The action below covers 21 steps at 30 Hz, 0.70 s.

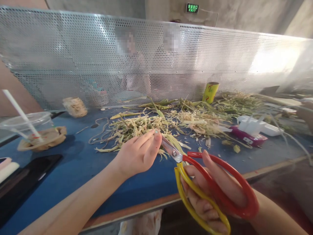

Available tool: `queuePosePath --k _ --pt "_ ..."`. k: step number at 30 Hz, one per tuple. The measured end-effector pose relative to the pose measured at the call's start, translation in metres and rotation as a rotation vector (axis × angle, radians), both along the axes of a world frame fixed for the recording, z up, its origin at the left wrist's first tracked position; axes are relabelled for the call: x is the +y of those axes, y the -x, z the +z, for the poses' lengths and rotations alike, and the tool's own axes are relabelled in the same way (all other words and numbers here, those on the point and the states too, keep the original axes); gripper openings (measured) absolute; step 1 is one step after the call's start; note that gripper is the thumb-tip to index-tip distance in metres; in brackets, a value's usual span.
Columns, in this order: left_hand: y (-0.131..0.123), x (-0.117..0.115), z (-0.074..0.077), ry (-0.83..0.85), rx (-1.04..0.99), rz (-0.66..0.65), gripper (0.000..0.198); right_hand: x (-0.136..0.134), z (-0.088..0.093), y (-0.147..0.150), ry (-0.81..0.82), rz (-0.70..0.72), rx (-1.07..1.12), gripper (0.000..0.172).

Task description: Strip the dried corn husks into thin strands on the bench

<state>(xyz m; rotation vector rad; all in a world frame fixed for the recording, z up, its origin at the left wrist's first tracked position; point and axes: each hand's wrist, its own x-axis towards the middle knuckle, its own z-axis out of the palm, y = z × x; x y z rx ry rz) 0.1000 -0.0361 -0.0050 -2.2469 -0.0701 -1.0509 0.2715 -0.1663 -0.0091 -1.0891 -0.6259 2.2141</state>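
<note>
My right hand (pixel 202 195) is wrapped round the scissors (pixel 174 153), which have one red and one yellow handle. Their blades point up and left, with the tips beside my left thumb and partly hidden there. My left hand (pixel 137 151) reaches over the table with thumb and fingers pressed together. What it pinches, if anything, is hidden. Just beyond it lies a heap of short, pale green and yellowish plant cuttings (pixel 132 129). A second, looser heap of dry strips (pixel 195 122) spreads to the right.
On the blue table (pixel 117 192) stand a clear cup with a straw (pixel 36 130), a dark phone-like slab (pixel 29 179), a bundle of pale strips (pixel 75 107), a yellow can (pixel 210 92) and a purple power strip (pixel 246 135). A perforated metal screen (pixel 85 49) rises behind; people sit beyond it.
</note>
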Motion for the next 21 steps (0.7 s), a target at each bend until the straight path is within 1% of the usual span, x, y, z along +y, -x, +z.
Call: queuePosePath --k 2,7,10,15,18,21 --pt "0.001 0.001 0.000 0.004 0.003 0.001 0.078 0.000 0.001 -0.001 0.017 0.009 -0.002 0.076" --pt "0.000 0.002 0.000 0.009 0.005 0.016 0.082 -0.002 0.005 0.000 0.043 -0.035 -0.039 0.078" --pt "0.000 0.002 0.000 0.001 0.007 0.042 0.077 -0.003 0.006 0.000 0.030 -0.033 -0.091 0.077" --pt "-0.002 -0.002 0.002 -0.034 -0.002 0.047 0.066 -0.001 0.008 0.000 0.012 -0.076 -0.170 0.072" --pt "-0.002 -0.002 0.003 -0.043 -0.005 0.061 0.065 0.002 0.005 0.000 0.040 -0.052 -0.176 0.072" --pt "0.000 0.001 0.002 -0.020 0.004 0.055 0.067 0.002 -0.003 -0.001 0.047 -0.031 -0.188 0.073"
